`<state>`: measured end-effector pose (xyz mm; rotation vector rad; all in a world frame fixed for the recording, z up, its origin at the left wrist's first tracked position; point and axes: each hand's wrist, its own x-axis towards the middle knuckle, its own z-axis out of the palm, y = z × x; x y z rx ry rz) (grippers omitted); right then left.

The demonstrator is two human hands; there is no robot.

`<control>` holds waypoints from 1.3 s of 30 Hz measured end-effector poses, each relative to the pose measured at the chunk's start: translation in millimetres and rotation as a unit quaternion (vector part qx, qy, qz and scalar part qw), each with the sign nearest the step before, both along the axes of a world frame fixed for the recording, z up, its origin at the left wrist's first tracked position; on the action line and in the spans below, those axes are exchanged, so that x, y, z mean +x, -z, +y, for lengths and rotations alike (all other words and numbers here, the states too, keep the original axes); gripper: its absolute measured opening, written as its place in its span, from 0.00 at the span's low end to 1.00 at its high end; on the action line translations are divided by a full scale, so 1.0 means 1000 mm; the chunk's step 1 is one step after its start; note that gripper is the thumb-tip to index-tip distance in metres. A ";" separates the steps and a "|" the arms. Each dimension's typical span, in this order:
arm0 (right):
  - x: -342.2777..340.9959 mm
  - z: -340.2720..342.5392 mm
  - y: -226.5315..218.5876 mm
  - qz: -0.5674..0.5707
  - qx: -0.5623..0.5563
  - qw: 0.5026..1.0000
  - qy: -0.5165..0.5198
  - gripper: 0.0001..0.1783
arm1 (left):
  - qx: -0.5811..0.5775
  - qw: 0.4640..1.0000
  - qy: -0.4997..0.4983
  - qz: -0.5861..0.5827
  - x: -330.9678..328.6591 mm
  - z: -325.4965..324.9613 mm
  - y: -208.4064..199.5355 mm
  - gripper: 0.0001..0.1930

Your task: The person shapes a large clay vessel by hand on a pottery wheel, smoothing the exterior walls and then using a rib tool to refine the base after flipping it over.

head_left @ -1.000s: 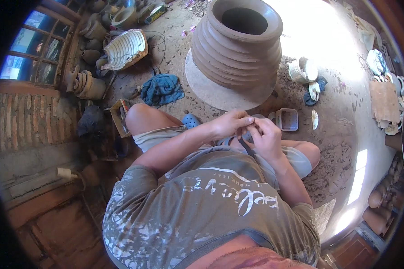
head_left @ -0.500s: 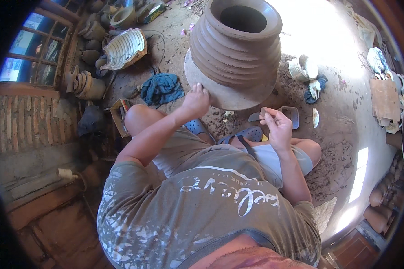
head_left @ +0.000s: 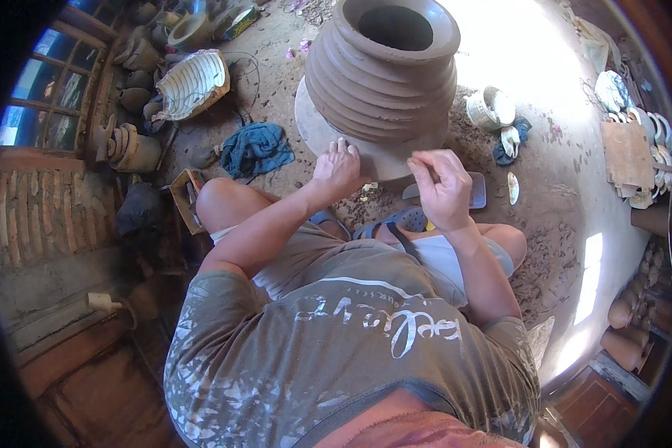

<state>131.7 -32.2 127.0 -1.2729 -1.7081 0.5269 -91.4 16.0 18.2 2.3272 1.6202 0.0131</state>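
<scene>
White ribs line the inside of a broken-edged curved piece (head_left: 194, 84) lying at the left among pots, and a crumpled blue cloth (head_left: 255, 149) rests on the floor (head_left: 272, 82) to its right. Next, the left hand (head_left: 338, 170) lies at the near edge of a pale round disc (head_left: 304, 116), back upward, fingers bunched; whether they grip the edge I cannot tell. On the disc stands a large ridged clay pot (head_left: 381, 89), upright, its wide mouth open. The right hand (head_left: 442, 187) is raised near its base, thumb and fingertips drawn together; I cannot tell if they pinch anything. Beyond sit a shallow tray (head_left: 479, 191), partly hidden, and a whitish bucket (head_left: 481, 112).
</scene>
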 end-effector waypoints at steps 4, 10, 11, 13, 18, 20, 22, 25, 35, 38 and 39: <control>-0.022 0.030 -0.008 -0.130 0.215 0.968 -0.009 0.10 | 0.029 0.999 0.000 0.024 0.011 -0.009 0.021 0.30; -0.035 0.062 -0.007 -0.251 0.327 0.911 -0.001 0.09 | -0.029 0.999 0.004 0.014 0.034 -0.006 0.024 0.31; -0.034 0.067 -0.006 -0.262 0.331 0.907 -0.002 0.09 | -0.031 0.999 0.005 0.016 0.034 -0.006 0.022 0.31; -0.034 0.071 -0.006 -0.278 0.338 0.899 -0.006 0.10 | -0.036 0.999 0.007 0.024 0.035 -0.006 0.018 0.29; -0.035 0.077 -0.006 -0.288 0.359 0.887 -0.030 0.10 | -0.023 0.999 0.015 0.047 0.019 -0.001 0.015 0.27; -0.034 0.078 -0.007 -0.289 0.362 0.885 -0.038 0.09 | -0.020 0.997 0.032 0.064 0.007 0.004 0.015 0.27; -0.033 0.079 -0.008 -0.290 0.365 0.884 -0.043 0.09 | -0.020 0.995 0.054 0.075 -0.007 0.010 0.011 0.28; -0.030 0.080 -0.007 -0.291 0.370 0.881 -0.047 0.09 | 0.006 0.989 0.086 0.122 -0.029 0.019 0.009 0.31; -0.008 0.085 -0.006 -0.268 0.380 0.883 -0.069 0.09 | -0.017 0.970 0.147 0.193 -0.090 0.080 -0.004 0.31; 0.011 0.086 -0.006 -0.274 0.377 0.882 -0.072 0.09 | 0.035 0.969 0.173 0.175 -0.105 0.090 -0.003 0.32; 0.019 0.087 -0.006 -0.276 0.376 0.881 -0.073 0.09 | 0.065 0.970 0.178 0.156 -0.110 0.092 -0.001 0.33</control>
